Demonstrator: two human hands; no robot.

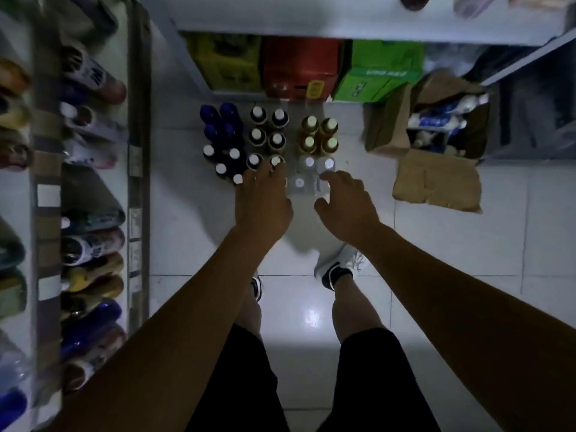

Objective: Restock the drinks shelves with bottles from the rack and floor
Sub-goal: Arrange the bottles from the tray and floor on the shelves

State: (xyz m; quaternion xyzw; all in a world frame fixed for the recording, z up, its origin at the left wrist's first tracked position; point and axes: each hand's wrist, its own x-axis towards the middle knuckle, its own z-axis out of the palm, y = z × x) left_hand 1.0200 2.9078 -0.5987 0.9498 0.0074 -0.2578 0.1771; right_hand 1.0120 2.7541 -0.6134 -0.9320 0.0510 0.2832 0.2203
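Note:
Bottles stand in groups on the white tiled floor: dark blue bottles (pixel 222 124) at the left, dark bottles with white caps (pixel 268 129) in the middle, amber bottles (pixel 319 134) to the right, and clear bottles (pixel 316 165) in front of those. My left hand (pixel 263 202) reaches down over the dark white-capped bottles, its fingertips at the cap of the nearest one (pixel 276 160). My right hand (pixel 346 202) hovers over the clear bottles with fingers spread. Neither hand holds anything that I can see.
Drinks shelves (pixel 90 232) full of lying bottles run down the left side. Yellow, red and green cartons (pixel 299 67) sit under a shelf ahead. An open cardboard box (pixel 442 126) of packets stands at the right. My feet are on the floor below the hands.

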